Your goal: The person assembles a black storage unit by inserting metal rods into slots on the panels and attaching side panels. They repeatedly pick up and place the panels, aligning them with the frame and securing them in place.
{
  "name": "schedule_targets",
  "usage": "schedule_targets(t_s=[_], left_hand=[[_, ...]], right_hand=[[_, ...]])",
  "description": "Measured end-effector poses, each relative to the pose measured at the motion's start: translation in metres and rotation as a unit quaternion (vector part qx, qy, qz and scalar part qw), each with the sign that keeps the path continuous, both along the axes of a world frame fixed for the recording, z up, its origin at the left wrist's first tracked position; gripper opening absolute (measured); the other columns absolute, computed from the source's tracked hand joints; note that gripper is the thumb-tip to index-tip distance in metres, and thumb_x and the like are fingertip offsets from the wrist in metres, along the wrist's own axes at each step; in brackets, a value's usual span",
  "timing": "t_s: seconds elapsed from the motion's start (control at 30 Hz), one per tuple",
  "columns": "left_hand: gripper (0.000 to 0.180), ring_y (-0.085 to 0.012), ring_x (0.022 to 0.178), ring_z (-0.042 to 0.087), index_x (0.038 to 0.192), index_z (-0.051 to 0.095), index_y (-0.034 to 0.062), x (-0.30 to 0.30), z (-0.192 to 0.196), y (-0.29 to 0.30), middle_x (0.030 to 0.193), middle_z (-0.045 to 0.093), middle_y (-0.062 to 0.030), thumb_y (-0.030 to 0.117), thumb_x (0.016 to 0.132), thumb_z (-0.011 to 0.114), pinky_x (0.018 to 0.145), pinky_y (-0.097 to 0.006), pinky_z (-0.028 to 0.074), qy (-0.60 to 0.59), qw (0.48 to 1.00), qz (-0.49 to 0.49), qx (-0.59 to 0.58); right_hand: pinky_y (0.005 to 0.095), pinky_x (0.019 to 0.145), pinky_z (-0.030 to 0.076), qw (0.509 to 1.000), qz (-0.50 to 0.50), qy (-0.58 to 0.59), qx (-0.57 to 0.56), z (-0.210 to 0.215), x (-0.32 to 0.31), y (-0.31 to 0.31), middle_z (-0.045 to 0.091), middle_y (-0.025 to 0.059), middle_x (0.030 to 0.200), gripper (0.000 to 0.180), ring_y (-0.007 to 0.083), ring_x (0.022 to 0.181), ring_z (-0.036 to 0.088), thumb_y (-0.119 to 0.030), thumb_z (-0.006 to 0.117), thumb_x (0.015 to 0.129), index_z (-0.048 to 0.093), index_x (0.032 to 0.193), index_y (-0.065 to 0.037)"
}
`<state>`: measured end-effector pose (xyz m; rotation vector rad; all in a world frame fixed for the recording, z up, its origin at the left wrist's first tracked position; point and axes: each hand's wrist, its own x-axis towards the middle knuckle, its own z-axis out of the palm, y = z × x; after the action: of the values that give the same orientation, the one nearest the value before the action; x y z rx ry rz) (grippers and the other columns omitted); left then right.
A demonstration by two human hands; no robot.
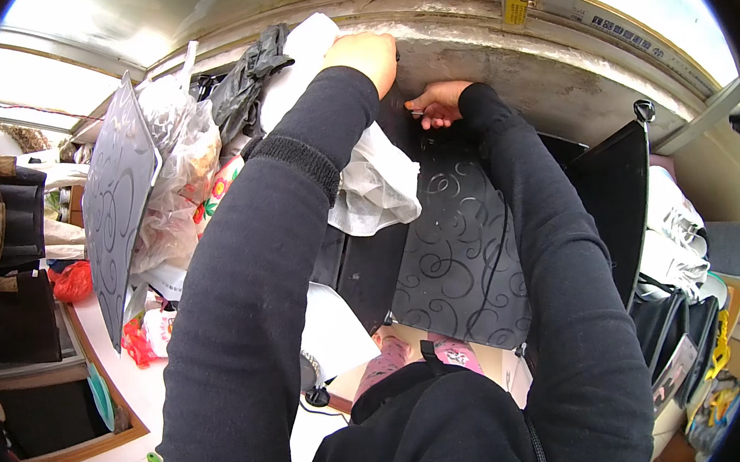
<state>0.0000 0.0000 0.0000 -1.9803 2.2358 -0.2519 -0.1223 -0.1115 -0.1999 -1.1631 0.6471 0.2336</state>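
At the far end, my left hand [364,55] reaches over the back edge of a black panel beside the wall. Its fingers are turned away and hidden, so their grip does not show. To its right, my right hand [440,105] has curled fingers and the thumb bent toward them, over the panel's far end; whether a small thing sits between them I cannot make out. Below both hands lies a black panel with glossy swirl patterns [457,258]. White plastic bags [376,186] hang beside my left forearm.
A second swirl-patterned panel [121,206] stands at the left, next to clear plastic bags [172,196] and a crumpled black bag [253,77]. On the right are another upright black panel [621,198] and white shoes [675,233]. A concrete ledge [542,72] runs under the windows.
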Motion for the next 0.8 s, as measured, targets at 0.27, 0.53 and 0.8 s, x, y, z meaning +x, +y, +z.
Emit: schedule_targets(t_s=[0.27, 0.53, 0.8], left_hand=[[0.018, -0.0336, 0.084, 0.063, 0.094, 0.058, 0.0042, 0.001, -0.001, -0.001, 0.085, 0.065, -0.0189, 0.02, 0.086, 0.053, 0.073, -0.044, 0.047, 0.01, 1.0, -0.015, -0.014], [0.018, -0.0342, 0.083, 0.063, 0.094, 0.058, 0.0045, 0.0, -0.001, 0.001, 0.081, 0.065, -0.0191, 0.02, 0.086, 0.054, 0.073, -0.045, 0.047, 0.001, 0.999, -0.021, -0.024], [0.019, -0.0345, 0.084, 0.062, 0.096, 0.06, 0.0043, -0.001, 0.001, 0.003, 0.082, 0.065, -0.019, 0.02, 0.086, 0.055, 0.076, -0.045, 0.047, -0.002, 1.0, -0.027, -0.009]], right_hand=[[0.0209, 0.04, 0.036, 0.999, -0.018, -0.01, -0.037, 0.002, -0.001, 0.004, 0.053, 0.0014, 0.06, 0.056, 0.0085, 0.047, 0.046, -0.061, 0.066, 0.073, 0.051, 0.073, -0.007], [0.0226, 0.041, 0.033, 0.995, -0.043, 0.025, -0.092, 0.0, 0.005, 0.01, 0.046, -0.0009, 0.056, 0.057, 0.0088, 0.044, 0.04, -0.065, 0.062, 0.073, 0.048, 0.066, -0.01], [0.024, 0.04, 0.03, 0.993, -0.063, 0.021, -0.097, 0.002, 0.006, 0.016, 0.042, -0.0022, 0.052, 0.056, 0.0082, 0.042, 0.036, -0.064, 0.061, 0.075, 0.041, 0.059, -0.014]])
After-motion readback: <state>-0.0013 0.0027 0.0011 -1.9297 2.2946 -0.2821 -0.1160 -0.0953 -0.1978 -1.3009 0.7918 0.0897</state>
